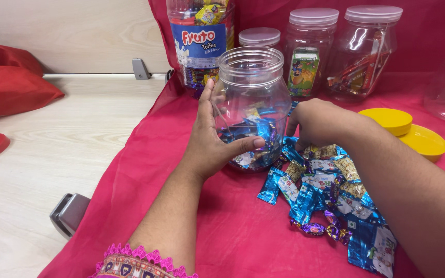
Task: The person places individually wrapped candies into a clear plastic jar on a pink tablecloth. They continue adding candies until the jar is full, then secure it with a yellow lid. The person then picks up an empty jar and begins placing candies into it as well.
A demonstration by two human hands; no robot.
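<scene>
The clear round plastic jar (253, 103) has no lid & stands on the pink cloth (233, 226), approx. in the middle. A few blue-wrapped candies (256, 135) lie at its bottom. The left hand (213, 141) is spread open, flat on the jar's side, thumb in front. The right hand (316, 122) curls down over the pile of shiny blue & gold candies (330, 195) just right of the jar; maybe it pinches one, can't tell. Behind stand lidded clear jars (312, 49) w/ sweets. Two yellow lids (408, 128) lie right. Pale wood table (52, 154) at left.
</scene>
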